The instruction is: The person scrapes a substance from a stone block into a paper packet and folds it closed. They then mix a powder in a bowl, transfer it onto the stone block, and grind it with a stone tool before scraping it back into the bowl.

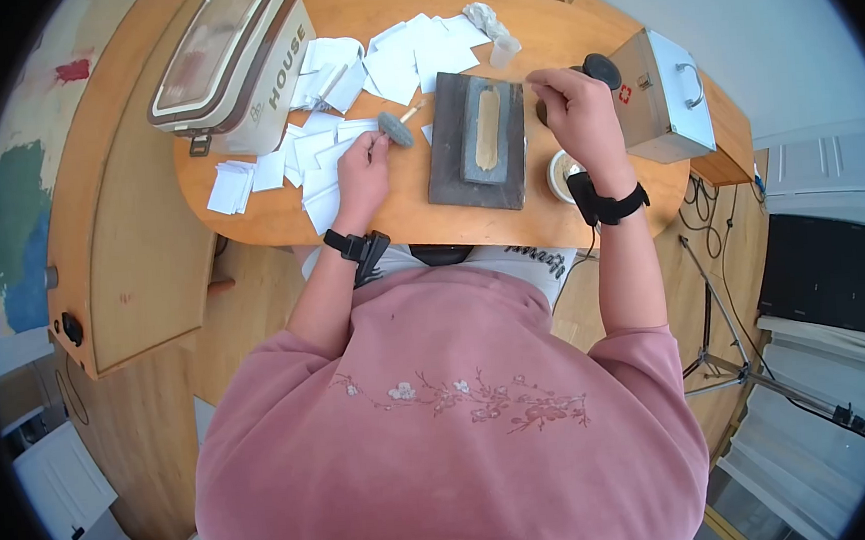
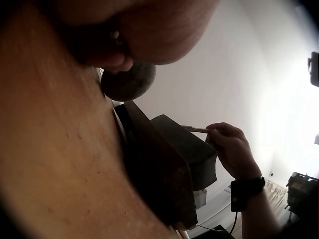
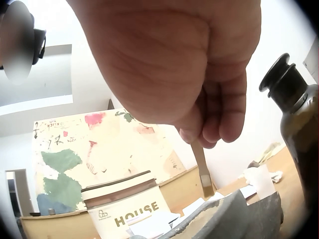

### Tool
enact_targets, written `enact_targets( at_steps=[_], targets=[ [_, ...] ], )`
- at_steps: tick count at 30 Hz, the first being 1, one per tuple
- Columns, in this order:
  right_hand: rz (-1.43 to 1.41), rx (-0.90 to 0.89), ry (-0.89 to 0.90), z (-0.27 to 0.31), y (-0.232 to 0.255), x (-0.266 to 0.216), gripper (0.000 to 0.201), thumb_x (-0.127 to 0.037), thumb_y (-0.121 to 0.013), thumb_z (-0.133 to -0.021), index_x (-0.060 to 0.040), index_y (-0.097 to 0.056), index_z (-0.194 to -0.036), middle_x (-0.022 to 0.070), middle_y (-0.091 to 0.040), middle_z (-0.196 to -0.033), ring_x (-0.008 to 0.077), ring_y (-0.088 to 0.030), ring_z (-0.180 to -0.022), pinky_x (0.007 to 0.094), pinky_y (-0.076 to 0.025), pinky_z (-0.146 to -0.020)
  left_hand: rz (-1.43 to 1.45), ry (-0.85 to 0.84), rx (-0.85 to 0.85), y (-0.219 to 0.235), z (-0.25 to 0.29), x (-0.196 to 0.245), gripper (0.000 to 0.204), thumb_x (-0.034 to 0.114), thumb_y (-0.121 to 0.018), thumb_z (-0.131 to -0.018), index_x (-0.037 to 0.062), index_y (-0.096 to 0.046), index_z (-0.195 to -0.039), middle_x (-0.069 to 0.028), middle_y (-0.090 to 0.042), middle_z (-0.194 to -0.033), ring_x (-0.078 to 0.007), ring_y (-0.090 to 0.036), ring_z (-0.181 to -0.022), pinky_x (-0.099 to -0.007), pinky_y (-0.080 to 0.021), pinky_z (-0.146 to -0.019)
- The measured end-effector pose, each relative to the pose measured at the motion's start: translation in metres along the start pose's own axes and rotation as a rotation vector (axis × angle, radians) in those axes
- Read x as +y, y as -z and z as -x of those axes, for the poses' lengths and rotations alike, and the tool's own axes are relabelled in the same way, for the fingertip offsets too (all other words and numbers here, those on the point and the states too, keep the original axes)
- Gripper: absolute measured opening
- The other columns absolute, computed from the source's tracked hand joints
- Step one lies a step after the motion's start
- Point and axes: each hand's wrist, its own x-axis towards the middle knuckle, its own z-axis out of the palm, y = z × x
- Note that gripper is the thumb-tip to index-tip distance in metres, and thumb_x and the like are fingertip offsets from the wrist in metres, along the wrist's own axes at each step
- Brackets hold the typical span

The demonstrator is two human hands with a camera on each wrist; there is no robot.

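Observation:
My left hand (image 1: 362, 180) holds a grey oval stone-like piece (image 1: 396, 129) by its edge, over the left part of the table. In the left wrist view the same piece shows dark and rounded under the fingers. My right hand (image 1: 588, 124) pinches a small flat brush (image 3: 202, 167) by its handle, bristles pointing down, at the right of a grey block (image 1: 483, 171). A long rounded recess (image 1: 488, 131) in that block is lined with tan material. The block lies on a dark rectangular slab (image 1: 446, 139).
White papers (image 1: 394, 72) spread over the table's left and back. A lidded HOUSE box (image 1: 275, 90) stands at the left, a metal case (image 1: 656, 94) at the right. By my right hand are a white tub (image 1: 556, 176) and a black-stoppered bottle (image 3: 294, 99).

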Motion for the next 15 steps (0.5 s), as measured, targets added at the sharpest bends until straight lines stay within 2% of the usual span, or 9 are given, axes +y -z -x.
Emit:
enact_targets(
  at_steps=[1,7,10,14,15],
  targets=[
    [0.002,0.071,0.004,0.002,0.0,0.0,0.015,0.0,-0.073,-0.101,0.0022,-0.082,-0.112,0.0219,-0.08,-0.097,0.0376,-0.078,-0.087,0.0415,-0.061,-0.079,0.025,0.005,0.0,0.0,0.001,0.002,0.026,0.021,-0.066,-0.114,-0.0012,-0.078,-0.116,-0.0098,-0.071,-0.078,-0.0156,-0.06,-0.07,-0.0355,-0.051,-0.069],
    [-0.009,-0.004,-0.024,0.018,-0.005,-0.006,0.013,-0.003,-0.075,-0.101,0.0034,-0.082,-0.11,0.0232,-0.079,-0.095,0.0385,-0.077,-0.084,0.0426,-0.06,-0.077,0.005,0.01,-0.003,0.0,-0.002,-0.002,0.026,0.021,-0.066,-0.114,-0.0016,-0.079,-0.117,-0.0078,-0.07,-0.078,-0.0144,-0.059,-0.069,-0.0353,-0.05,-0.068],
    [-0.013,0.083,-0.071,0.02,-0.006,-0.011,0.012,-0.004,-0.075,-0.101,0.0037,-0.082,-0.108,0.0233,-0.078,-0.092,0.0393,-0.076,-0.082,0.0434,-0.059,-0.075,0.032,0.007,-0.005,0.0,0.001,0.001,0.026,0.021,-0.066,-0.114,-0.0016,-0.079,-0.117,-0.0072,-0.07,-0.078,-0.0139,-0.058,-0.07,-0.0351,-0.049,-0.067],
    [0.031,0.035,-0.023,0.024,-0.008,-0.007,0.012,-0.005,-0.076,-0.102,0.0041,-0.082,-0.108,0.0229,-0.077,-0.089,0.0386,-0.075,-0.081,0.0431,-0.058,-0.073,-0.004,0.036,-0.001,0.0,0.0,0.002,0.026,0.02,-0.066,-0.115,-0.0018,-0.079,-0.117,-0.0069,-0.07,-0.078,-0.0137,-0.058,-0.07,-0.0347,-0.049,-0.067],
    [-0.003,0.044,-0.051,0.025,-0.005,-0.013,0.012,-0.004,-0.075,-0.1,0.0029,-0.082,-0.106,0.0236,-0.077,-0.091,0.0414,-0.076,-0.083,0.0457,-0.059,-0.075,-0.004,0.036,0.0,0.0,-0.001,0.001,0.026,0.02,-0.066,-0.115,-0.0018,-0.079,-0.117,-0.0069,-0.07,-0.078,-0.0137,-0.058,-0.07,-0.0347,-0.049,-0.067]
  ],
)
